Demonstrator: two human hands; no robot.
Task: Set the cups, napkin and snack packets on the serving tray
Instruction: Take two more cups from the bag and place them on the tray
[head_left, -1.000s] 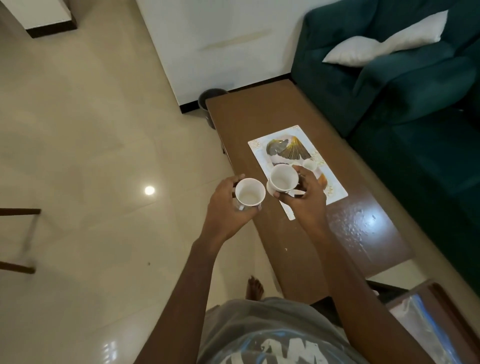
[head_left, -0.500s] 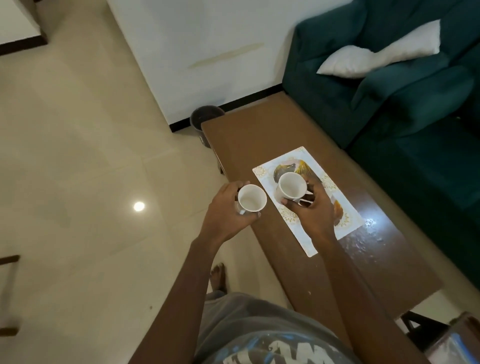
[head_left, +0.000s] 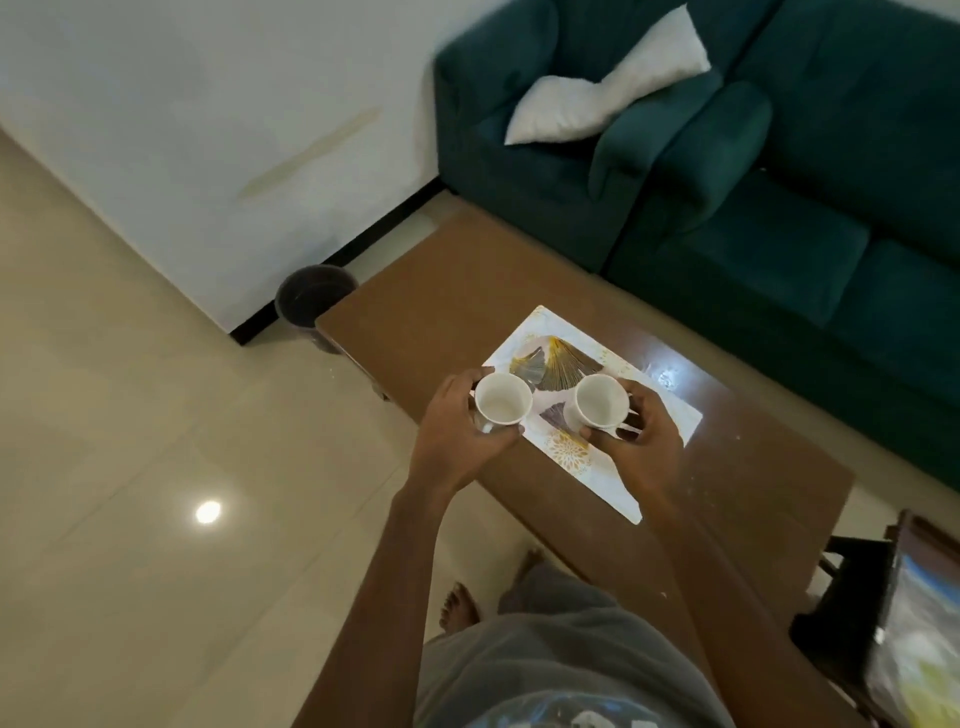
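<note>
A flat white serving tray with a gold and grey leaf print lies on the brown coffee table. My left hand grips an empty white cup over the tray's near left corner. My right hand grips a second empty white cup by its side and handle, over the tray's middle. Whether either cup touches the tray I cannot tell. No napkin or snack packets are in sight.
A dark green sofa with a white cushion runs along the table's far side. A dark bin stands on the tiled floor by the table's far end. A framed picture leans at the lower right. My bare foot is near the table.
Both hands have carried the cups forward over the tray, and the cups now stand further apart. The left cup has moved from beside the table to over the tray's corner.
</note>
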